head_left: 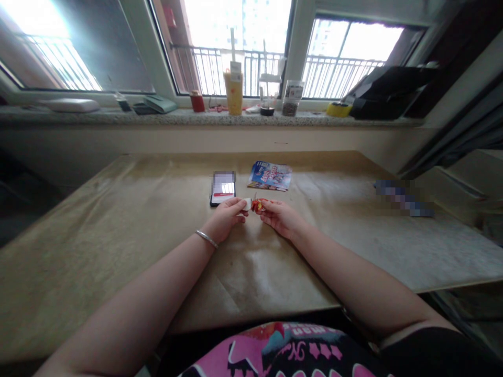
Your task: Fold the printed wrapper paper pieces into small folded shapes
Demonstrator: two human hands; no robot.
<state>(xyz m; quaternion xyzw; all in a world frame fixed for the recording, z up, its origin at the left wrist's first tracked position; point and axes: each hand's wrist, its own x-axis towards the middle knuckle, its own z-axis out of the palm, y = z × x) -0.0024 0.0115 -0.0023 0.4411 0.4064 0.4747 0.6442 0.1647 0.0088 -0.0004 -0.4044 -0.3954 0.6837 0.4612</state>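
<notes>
Over the middle of the table, my two hands meet almost fingertip to fingertip. My left hand (231,213), with a silver bangle at the wrist, pinches a small white piece (247,204) whose kind I cannot make out. Between the fingertips of my right hand (275,215) is a small red and yellow object (258,205), perhaps a toy figure, partly covered by the fingers. The two held things are side by side; whether they are joined cannot be told. A phone (223,189) with a lit screen lies just beyond my left hand.
Blue printed leaflets (270,176) lie stacked beyond my hands. A blurred-out flat item (404,198) rests at the table's right. On the granite windowsill (212,118) stand a tall yellow cup (234,94), a red jar (197,101), yellow tape (338,109) and a black bag (387,91).
</notes>
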